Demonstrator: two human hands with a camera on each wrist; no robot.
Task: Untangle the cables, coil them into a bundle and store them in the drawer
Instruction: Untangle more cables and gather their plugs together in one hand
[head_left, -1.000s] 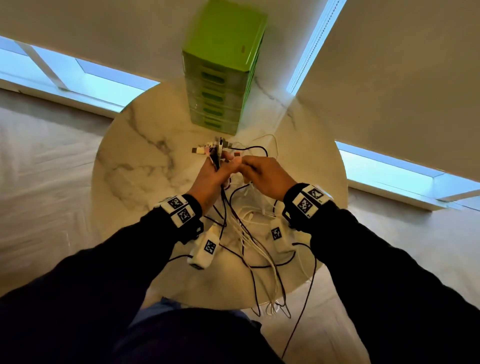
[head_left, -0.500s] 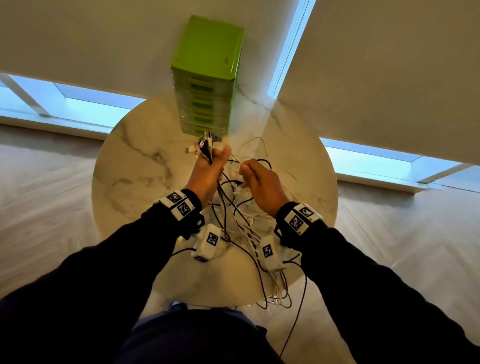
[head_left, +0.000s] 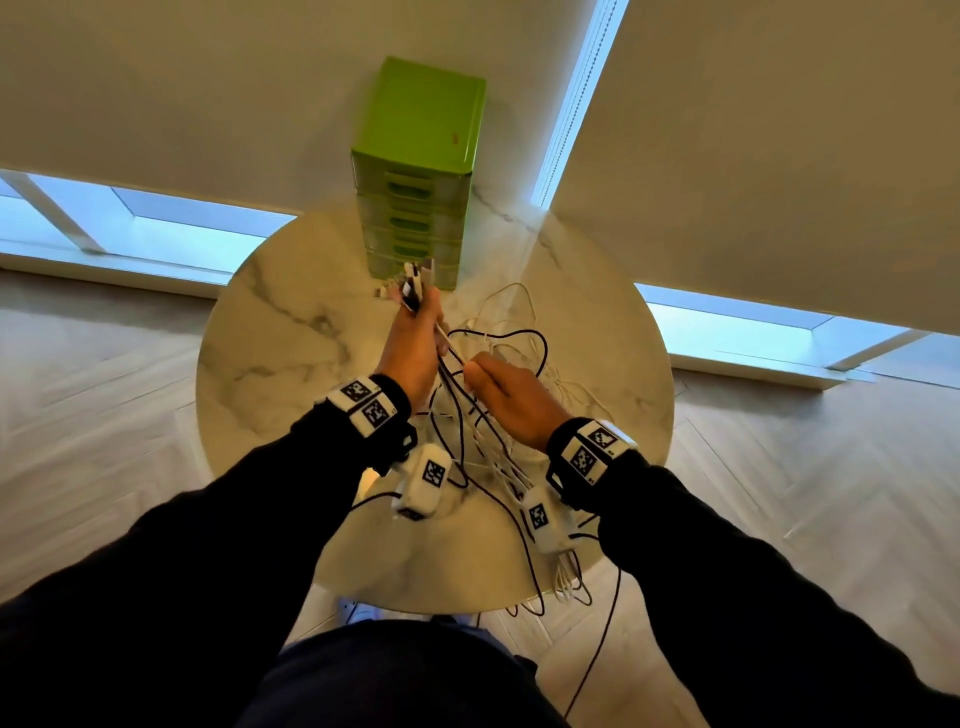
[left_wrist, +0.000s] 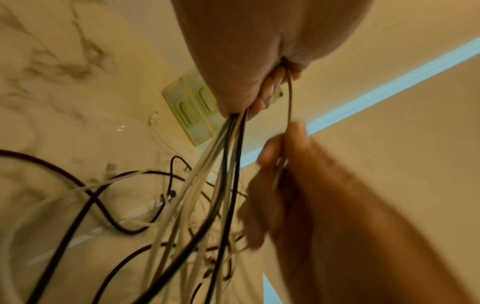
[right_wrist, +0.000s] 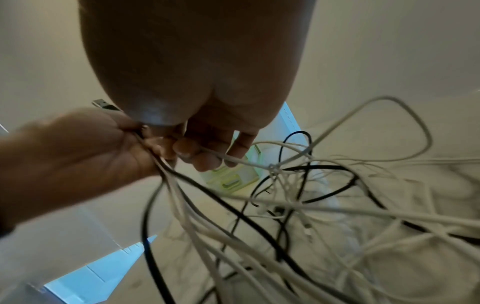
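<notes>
Left hand (head_left: 413, 345) is still gripping the bunched cables (head_left: 470, 415) above the table (head_left: 270, 332), plug ends now right by the drawers (head_left: 415, 208). Right hand (head_left: 511, 397) is pinching one white cable, pulled further back than before.

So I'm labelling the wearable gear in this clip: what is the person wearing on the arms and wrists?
Both arms are in long dark sleeves. Each wrist carries a dark strap with white square-patterned marker tags: left wrist band, right wrist band. Below each wrist hangs a small white camera unit bearing another marker, left and right. The hands are bare, without gloves.
</notes>
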